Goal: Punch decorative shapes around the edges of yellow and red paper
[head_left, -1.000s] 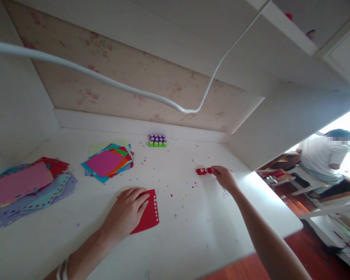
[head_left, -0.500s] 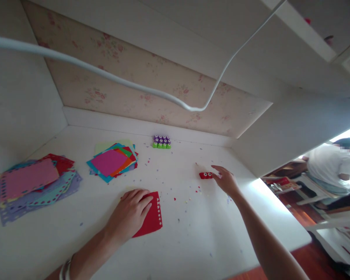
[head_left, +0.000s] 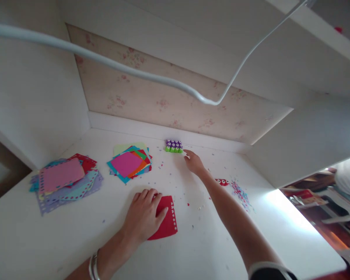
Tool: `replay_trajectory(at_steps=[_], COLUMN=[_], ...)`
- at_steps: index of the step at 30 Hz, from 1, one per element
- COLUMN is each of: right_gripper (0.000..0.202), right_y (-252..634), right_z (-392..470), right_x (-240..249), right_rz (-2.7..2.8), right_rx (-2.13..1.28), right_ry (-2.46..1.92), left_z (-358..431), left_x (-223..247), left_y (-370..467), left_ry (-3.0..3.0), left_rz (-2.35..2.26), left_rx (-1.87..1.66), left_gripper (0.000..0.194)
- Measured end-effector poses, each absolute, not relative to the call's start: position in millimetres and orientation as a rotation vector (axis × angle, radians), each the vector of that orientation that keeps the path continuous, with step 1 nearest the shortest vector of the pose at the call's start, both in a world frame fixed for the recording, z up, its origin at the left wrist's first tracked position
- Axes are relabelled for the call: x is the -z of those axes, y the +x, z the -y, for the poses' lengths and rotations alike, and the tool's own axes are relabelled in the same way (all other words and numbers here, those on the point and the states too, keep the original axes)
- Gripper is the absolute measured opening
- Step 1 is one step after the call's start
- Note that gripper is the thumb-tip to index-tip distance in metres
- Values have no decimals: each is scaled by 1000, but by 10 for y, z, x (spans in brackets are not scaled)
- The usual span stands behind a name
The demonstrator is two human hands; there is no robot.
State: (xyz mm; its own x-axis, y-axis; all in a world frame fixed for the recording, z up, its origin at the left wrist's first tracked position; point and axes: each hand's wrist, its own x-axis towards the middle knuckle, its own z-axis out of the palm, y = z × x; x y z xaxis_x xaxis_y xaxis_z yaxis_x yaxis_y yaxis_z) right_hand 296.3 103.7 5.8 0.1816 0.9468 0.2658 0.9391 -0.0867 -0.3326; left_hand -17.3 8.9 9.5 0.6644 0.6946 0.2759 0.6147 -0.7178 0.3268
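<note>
At far left, hole-punched sheets [head_left: 61, 175] lie in a loose pile on the white surface [head_left: 198, 252], beside a stack of coloured paper [head_left: 125, 164]. Your left hand [head_left: 144, 216] presses a red sheet [head_left: 167, 223] flat, its grip open, a row of small cutouts along the sheet's right edge. Toward the wall, purple pieces [head_left: 174, 142] with eye-like tops sit behind a green row [head_left: 174, 149]. Your right hand [head_left: 195, 162] has just moved away from the red pieces [head_left: 222, 182] to the green row's right end, thumb and forefinger slightly apart; whether they touch it, you cannot tell. That shift leaves the red pieces resting unheld beyond your right forearm, beside scattered paper bits [head_left: 240, 194].
</note>
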Motion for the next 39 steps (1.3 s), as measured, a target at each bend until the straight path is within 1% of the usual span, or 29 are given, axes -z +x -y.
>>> replay_trajectory(at_steps=[4, 6, 9, 11, 17, 20, 22, 25, 27, 32, 39], right_gripper=[51, 47, 34, 28, 21, 24, 26, 27, 28, 28, 23], right_y=[2913, 2920, 2923, 2902, 2717, 2532, 2366, 2104, 1969, 1848, 1820], right_z=[-1364, -1423, -1382, -1275, -634, -220, 40, 339, 456, 532, 524], right_x=[-68, -83, -97, -94, -38, -18, -12, 1, 20, 85, 120], right_rz=[1818, 1824, 1816, 1812, 1765, 1685, 1627, 1416, 1286, 1204, 1173], right_rx=[-71, -97, -121, -137, -236, -304, -385, -623, -711, -732, -788], right_ry=[-2056, -2072, -2081, -2065, -1930, -1869, -1817, -1632, -1513, -1412, -1395], left_z=[-123, -141, -171, -196, -257, -260, -256, -259, -268, -293, -315], left_x=[-77, -63, -42, -24, 9, -5, -22, -52, -74, -158, -258], left_y=[-193, -196, -200, -205, -242, -247, -237, -208, -190, -181, -189], left_ry=[2680, 2660, 2592, 2531, 2393, 2361, 2351, 2329, 2279, 2157, 2059], left_rz=[-1076, -1075, -1070, -1066, -1089, -1075, -1078, -1075, -1051, -973, -963], left_rx=[-551, -565, -588, -597, -605, -616, -625, -637, -628, -545, -444], left_gripper=[29, 27, 27, 29, 38, 38, 32, 11, 14, 25, 29])
